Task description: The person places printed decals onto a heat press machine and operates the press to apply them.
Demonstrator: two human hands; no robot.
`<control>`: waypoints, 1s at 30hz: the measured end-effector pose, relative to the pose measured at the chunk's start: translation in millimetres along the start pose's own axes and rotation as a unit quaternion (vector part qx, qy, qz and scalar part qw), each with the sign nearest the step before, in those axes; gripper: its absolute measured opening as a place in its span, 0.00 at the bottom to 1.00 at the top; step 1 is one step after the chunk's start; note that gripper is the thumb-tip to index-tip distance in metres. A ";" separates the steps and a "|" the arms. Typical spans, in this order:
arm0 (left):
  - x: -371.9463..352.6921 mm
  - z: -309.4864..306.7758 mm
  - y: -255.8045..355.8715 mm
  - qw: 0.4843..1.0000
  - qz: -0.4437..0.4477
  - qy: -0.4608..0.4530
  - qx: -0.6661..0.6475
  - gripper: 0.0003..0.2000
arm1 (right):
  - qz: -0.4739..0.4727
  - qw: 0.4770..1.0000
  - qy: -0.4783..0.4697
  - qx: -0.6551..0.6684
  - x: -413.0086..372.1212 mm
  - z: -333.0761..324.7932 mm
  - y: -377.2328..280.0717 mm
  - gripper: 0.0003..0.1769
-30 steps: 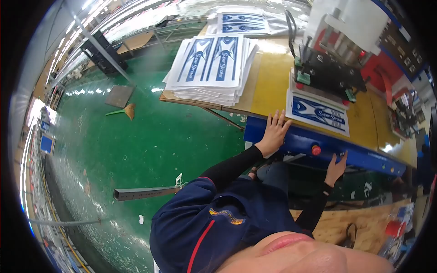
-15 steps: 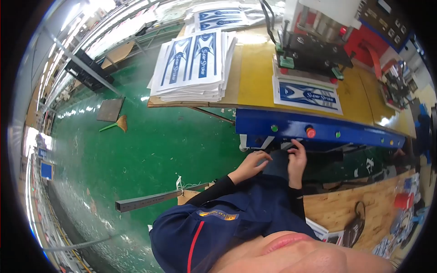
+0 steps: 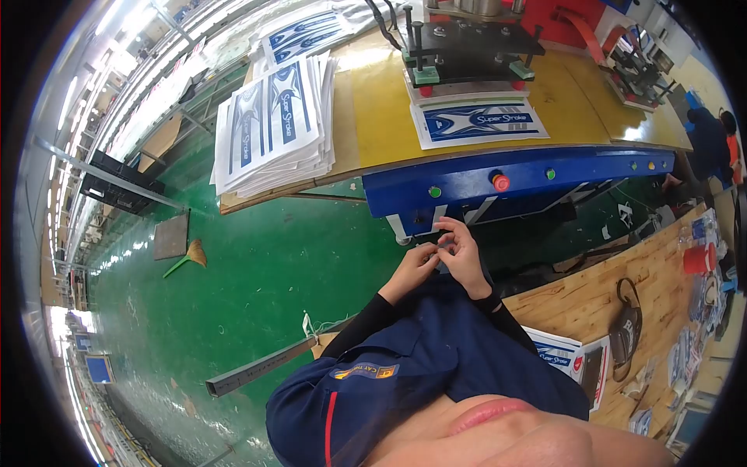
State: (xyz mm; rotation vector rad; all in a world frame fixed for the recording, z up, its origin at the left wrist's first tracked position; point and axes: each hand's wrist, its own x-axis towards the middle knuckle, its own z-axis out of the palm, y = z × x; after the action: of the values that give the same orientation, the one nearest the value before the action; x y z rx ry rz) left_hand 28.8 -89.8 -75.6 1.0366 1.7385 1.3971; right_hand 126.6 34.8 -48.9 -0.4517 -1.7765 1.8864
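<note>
Both hands meet in front of my lap, below the blue front panel [image 3: 459, 187] of the press. My left hand [image 3: 415, 271] is closed, its fingers curled and touching the right one. My right hand [image 3: 462, 258] has its thumb and fingers bent together against the left fingertips, with some fingers raised in a curve. Anything pinched between them is too small or hidden to make out. Beyond the hands, a printed Super Stroke sheet [image 3: 481, 123] lies on the yellow bench top below the black press plate [image 3: 475, 48].
A stack of printed sheets [image 3: 272, 128] stands on the bench's left end. Green buttons [image 3: 435, 192] and a red emergency stop [image 3: 499, 182] sit on the panel. To the right, a wooden table [image 3: 576, 311] holds a dark pouch [image 3: 625, 331]. A metal tube [image 3: 257, 370] juts out at left.
My hands have come together from being apart, the right one moving left to meet the left. The view has shifted, so the bench appears higher and further left.
</note>
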 end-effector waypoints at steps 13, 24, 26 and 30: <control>-0.2 -2.6 -2.4 0.989 -0.056 -0.075 -0.116 0.23 | -0.041 0.997 -0.031 -0.060 -12.2 11.2 -10.8 0.23; -7.4 -4.3 4.2 0.989 -0.039 -0.064 -0.127 0.21 | -0.036 0.995 -0.055 -0.077 -15.6 14.0 -15.8 0.23; -7.0 -6.3 10.5 0.993 -0.021 -0.064 -0.101 0.20 | -0.038 0.994 -0.057 -0.087 -16.7 13.4 -16.2 0.23; -5.5 -4.1 10.7 0.997 0.047 -0.043 -0.047 0.19 | -0.038 0.994 -0.047 -0.086 -18.6 12.7 -17.0 0.22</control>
State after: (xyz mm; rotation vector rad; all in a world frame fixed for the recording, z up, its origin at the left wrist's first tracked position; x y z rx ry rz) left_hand 29.6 -95.3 -64.2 1.1242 1.5645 1.4554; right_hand 136.9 14.0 -32.8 -0.3560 -1.9992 1.7344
